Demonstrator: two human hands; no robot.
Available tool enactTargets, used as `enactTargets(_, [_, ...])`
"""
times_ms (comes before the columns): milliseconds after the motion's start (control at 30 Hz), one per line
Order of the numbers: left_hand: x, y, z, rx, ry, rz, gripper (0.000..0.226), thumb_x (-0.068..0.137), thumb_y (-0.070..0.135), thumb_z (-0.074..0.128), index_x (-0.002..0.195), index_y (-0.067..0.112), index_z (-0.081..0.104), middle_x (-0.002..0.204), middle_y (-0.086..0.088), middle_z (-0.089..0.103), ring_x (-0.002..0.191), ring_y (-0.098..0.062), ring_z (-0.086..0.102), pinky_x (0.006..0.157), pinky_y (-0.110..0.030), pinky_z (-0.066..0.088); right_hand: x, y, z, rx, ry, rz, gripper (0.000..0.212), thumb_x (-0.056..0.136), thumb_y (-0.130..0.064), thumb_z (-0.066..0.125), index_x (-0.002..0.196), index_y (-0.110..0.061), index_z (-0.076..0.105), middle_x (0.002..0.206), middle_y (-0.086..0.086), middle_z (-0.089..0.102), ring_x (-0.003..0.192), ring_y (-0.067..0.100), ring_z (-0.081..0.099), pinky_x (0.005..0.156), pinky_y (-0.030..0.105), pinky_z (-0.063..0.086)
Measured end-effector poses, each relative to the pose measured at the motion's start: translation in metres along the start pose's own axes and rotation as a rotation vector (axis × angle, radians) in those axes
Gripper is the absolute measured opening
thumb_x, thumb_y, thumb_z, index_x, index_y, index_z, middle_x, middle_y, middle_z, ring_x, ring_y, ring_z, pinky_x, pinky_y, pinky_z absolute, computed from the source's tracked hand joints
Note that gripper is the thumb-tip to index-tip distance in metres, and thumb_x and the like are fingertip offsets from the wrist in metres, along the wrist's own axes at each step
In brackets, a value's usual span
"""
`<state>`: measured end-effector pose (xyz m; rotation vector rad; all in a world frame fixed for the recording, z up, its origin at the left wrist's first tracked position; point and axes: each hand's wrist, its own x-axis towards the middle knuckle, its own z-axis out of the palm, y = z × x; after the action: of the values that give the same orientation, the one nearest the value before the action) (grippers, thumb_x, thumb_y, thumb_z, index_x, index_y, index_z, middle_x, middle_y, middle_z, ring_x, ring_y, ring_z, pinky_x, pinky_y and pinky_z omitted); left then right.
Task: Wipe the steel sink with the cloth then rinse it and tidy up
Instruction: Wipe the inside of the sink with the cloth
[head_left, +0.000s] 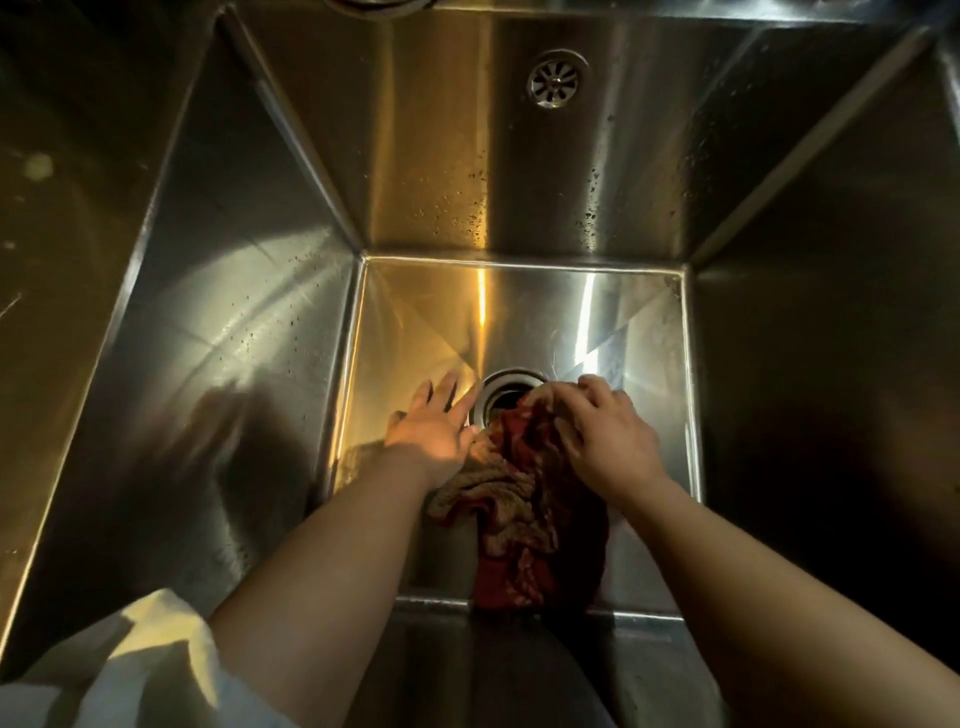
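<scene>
I look down into a deep steel sink (519, 312). A crumpled red and tan cloth (514, 499) lies on the sink floor, stretching from the drain (501, 395) toward the near wall. My right hand (605, 434) presses down on the cloth's far end at the drain's edge, fingers curled into the fabric. My left hand (436, 421) lies flat on the sink floor just left of the drain, fingers spread, its heel touching the cloth's edge. Part of the drain is covered by the cloth.
An overflow grille (554, 80) sits high on the back wall, which carries water drops. Steel walls rise steeply on every side. A white sleeve (130, 670) shows at the lower left. The steel ledge at far left is dim.
</scene>
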<state>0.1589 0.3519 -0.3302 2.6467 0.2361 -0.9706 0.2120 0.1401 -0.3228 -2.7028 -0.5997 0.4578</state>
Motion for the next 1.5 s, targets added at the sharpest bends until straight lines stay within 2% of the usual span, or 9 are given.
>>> enactTargets(200, [0.005,0.041,0.016,0.017,0.108,0.211,0.058,0.098,0.049,0.027,0.147,0.041,-0.003,0.158,0.005,-0.006,0.145,-0.023,-0.002,0.113,-0.051,0.021,0.008,0.025,0.000,-0.002,0.058,0.245,0.042,0.097,-0.035,0.038,0.138,-0.030,0.036,0.145,0.002,0.032,0.125,0.028,0.034,0.080,0.041,0.046])
enactTargets(367, [0.009,0.056,0.024,0.088,0.013,0.352,0.071,0.085,0.069,0.036,0.144,0.050,0.001,0.157,0.008,-0.017,0.145,-0.024,-0.007,0.115,-0.052,0.014,0.005,0.046,0.002,0.001,0.045,0.332,0.042,0.098,-0.037,0.033,0.138,-0.025,0.038,0.141,0.004,0.036,0.120,0.030,0.039,0.081,0.041,0.044])
enactTargets(533, [0.010,0.064,0.031,0.059,-0.068,0.310,0.073,0.071,0.068,0.059,0.136,0.054,0.029,0.152,0.011,-0.028,0.143,-0.028,-0.009,0.111,-0.060,0.017,0.001,0.055,0.004,0.048,0.016,0.318,0.041,0.098,-0.036,0.037,0.135,-0.021,0.042,0.137,0.007,0.039,0.119,0.030,0.039,0.086,0.041,0.042])
enactTargets(833, [0.009,0.075,0.025,0.030,0.024,0.216,0.058,0.071,0.045,0.065,0.126,0.036,0.048,0.152,0.000,0.008,0.131,-0.028,0.022,0.103,-0.049,0.036,-0.003,0.045,0.004,0.027,-0.008,0.297,0.042,0.098,-0.041,0.033,0.133,-0.021,0.044,0.134,0.004,0.039,0.119,0.025,0.035,0.089,0.041,0.040])
enactTargets(933, [0.010,0.061,0.017,0.085,0.039,0.116,0.057,0.074,0.043,0.064,0.127,0.032,0.047,0.146,-0.004,0.020,0.127,-0.028,0.028,0.099,-0.047,0.040,-0.007,0.038,0.008,0.011,0.049,0.277,0.036,0.098,-0.033,0.032,0.124,-0.016,0.051,0.128,0.009,0.042,0.111,0.027,0.038,0.087,0.040,0.040])
enactTargets(1033, [0.011,0.039,0.003,0.083,0.063,0.004,0.060,0.075,0.041,0.065,0.131,0.032,0.044,0.145,-0.001,0.022,0.128,-0.028,0.026,0.097,-0.047,0.041,-0.011,0.036,0.015,-0.052,-0.003,0.286,0.038,0.096,-0.027,0.038,0.133,-0.016,0.040,0.140,0.011,0.032,0.123,0.029,0.031,0.092,0.041,0.040])
enactTargets(1167, [0.009,0.015,-0.010,0.100,0.126,-0.040,0.061,0.078,0.034,0.064,0.134,0.030,0.039,0.147,0.000,0.021,0.128,-0.028,0.025,0.095,-0.045,0.042,-0.015,0.037,0.024,-0.066,-0.117,0.330,0.059,0.096,-0.038,0.040,0.147,-0.022,0.016,0.157,0.006,0.004,0.143,0.033,0.002,0.111,0.044,0.019])
enactTargets(1367, [0.002,-0.003,-0.011,0.158,0.246,-0.152,0.060,0.082,0.032,0.061,0.134,0.021,0.033,0.144,-0.004,0.026,0.120,-0.030,0.035,0.080,-0.041,0.044,-0.015,0.037,0.027,-0.048,-0.127,0.350,0.069,0.092,-0.047,0.046,0.148,-0.024,0.013,0.158,0.005,-0.002,0.143,0.032,-0.005,0.113,0.047,0.013])
enactTargets(1500, [-0.006,-0.004,0.003,0.113,0.201,-0.097,0.066,0.086,0.046,0.049,0.142,0.035,0.015,0.156,0.001,0.003,0.138,-0.037,0.013,0.102,-0.059,0.030,-0.013,0.033,0.029,-0.046,-0.142,0.362,0.072,0.092,-0.047,0.046,0.149,-0.021,0.011,0.158,0.008,-0.006,0.143,0.034,-0.008,0.115,0.050,0.011])
